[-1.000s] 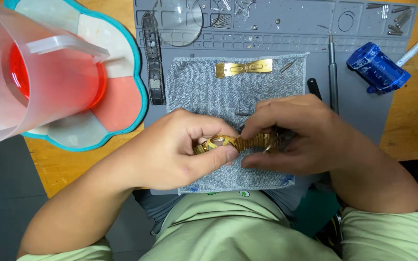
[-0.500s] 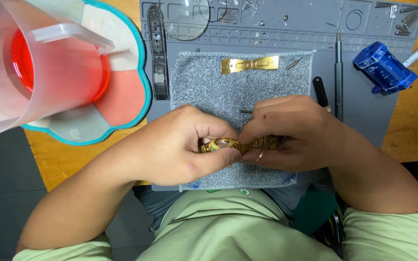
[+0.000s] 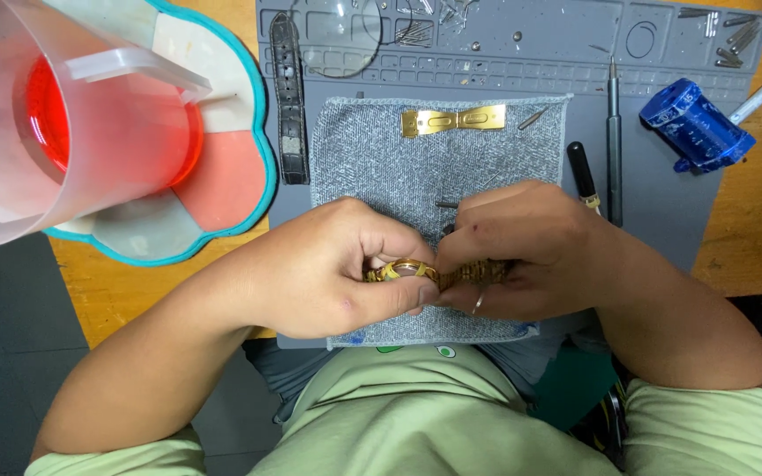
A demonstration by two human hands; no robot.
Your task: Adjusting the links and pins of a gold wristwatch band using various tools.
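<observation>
Both hands meet over a grey cloth (image 3: 381, 159) on a grey work mat (image 3: 654, 203). My left hand (image 3: 332, 269) pinches one end of a gold metal watch with its band (image 3: 416, 271). My right hand (image 3: 522, 251) grips the other end of the band, and a thin metal tool sticks out from under its fingers. Most of the watch is hidden by the fingers. A flat gold clasp piece (image 3: 453, 119) lies on the cloth farther back.
A translucent jug with red liquid (image 3: 72, 123) stands on a teal-edged tray (image 3: 222, 185) at the left. A black strap (image 3: 290, 97), a round lens (image 3: 337, 35), screwdrivers (image 3: 612, 132) and a blue tool (image 3: 694, 123) lie on the mat.
The hands and watch have stayed together with only slight finger shifts. The view has drifted a little, so the mat and jug sit slightly differently in frame.
</observation>
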